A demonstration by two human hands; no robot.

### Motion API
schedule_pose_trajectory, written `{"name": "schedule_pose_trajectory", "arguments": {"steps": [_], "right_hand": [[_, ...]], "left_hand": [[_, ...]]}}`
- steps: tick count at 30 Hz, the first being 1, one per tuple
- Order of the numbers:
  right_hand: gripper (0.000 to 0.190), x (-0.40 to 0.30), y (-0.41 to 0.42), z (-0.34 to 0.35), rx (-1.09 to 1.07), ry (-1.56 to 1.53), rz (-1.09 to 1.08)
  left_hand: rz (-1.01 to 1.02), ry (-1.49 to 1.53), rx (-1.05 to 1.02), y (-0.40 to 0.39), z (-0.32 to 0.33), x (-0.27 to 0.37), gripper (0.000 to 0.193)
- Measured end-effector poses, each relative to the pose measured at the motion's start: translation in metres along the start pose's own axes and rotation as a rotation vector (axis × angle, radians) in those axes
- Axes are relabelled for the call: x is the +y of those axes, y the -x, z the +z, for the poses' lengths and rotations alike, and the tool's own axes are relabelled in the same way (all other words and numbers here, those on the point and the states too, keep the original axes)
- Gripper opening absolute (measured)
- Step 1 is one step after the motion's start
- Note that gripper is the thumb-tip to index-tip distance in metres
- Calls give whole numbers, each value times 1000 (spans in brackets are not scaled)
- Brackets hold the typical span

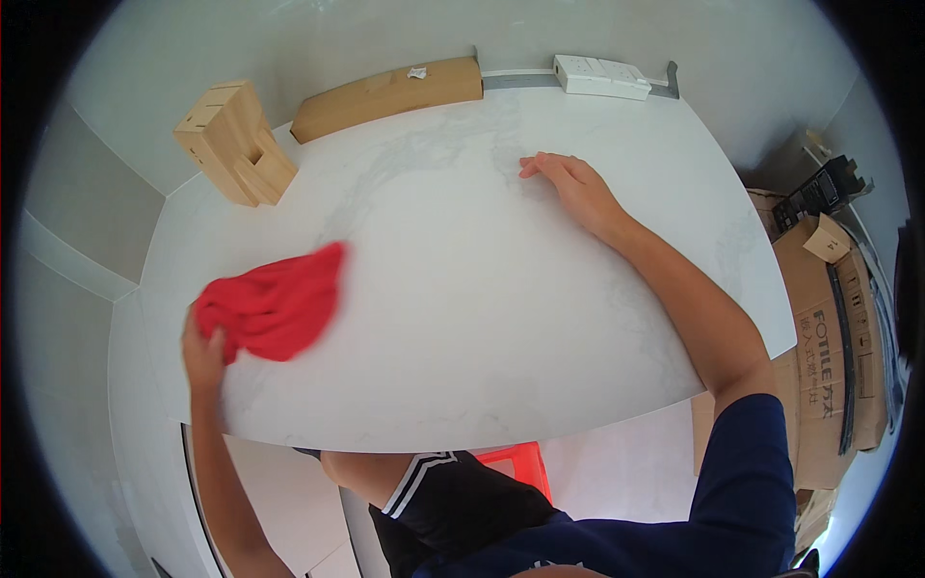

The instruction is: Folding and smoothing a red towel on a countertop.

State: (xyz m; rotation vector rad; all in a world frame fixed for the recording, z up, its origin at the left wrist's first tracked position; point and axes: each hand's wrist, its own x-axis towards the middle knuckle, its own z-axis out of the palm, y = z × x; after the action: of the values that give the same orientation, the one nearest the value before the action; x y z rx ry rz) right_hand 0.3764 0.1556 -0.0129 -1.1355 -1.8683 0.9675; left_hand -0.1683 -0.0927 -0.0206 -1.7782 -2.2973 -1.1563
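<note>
A crumpled red cloth is gripped at its left end by my left hand, over the left part of the white marbled countertop. The cloth's right edge is blurred, and part of my left fingers is hidden by it. My right hand holds nothing visible; it rests on or just over the far right part of the counter, fingers bent and together, pointing left. How tightly those fingers are closed is hard to see.
At the back left stands a wooden knife block. Along the wall lie a long cardboard box and a white socket strip. Cardboard cartons lean beyond the right edge. A red plastic stool shows below the front edge.
</note>
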Motion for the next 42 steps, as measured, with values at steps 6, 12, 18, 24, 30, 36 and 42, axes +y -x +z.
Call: {"name": "schedule_pose_trajectory", "arguments": {"steps": [6, 12, 18, 24, 30, 36, 42], "right_hand": [[46, 9, -2, -5, -7, 118, 4], [42, 18, -8, 2, 33, 180, -75], [39, 13, -5, 4, 29, 213, -120], [42, 8, 1, -2, 39, 252, -121], [45, 5, -3, -6, -60, 132, -71], [41, 5, 1, -3, -56, 250, -105], [28, 7, 11, 1, 0, 490, -250]], "left_hand": [[-472, -608, 292, 45, -80, -74, 48], [-498, -689, 182, 48, -48, -11, 54], [73, -455, 122, 52, 70, 151, 50], [674, 117, -551, 90, 123, 310, 57], [783, 298, -649, 89, 117, 316, 62], [355, 138, -595, 65, 65, 211, 64], [-141, 249, -135, 51, -36, 15, 56]]}}
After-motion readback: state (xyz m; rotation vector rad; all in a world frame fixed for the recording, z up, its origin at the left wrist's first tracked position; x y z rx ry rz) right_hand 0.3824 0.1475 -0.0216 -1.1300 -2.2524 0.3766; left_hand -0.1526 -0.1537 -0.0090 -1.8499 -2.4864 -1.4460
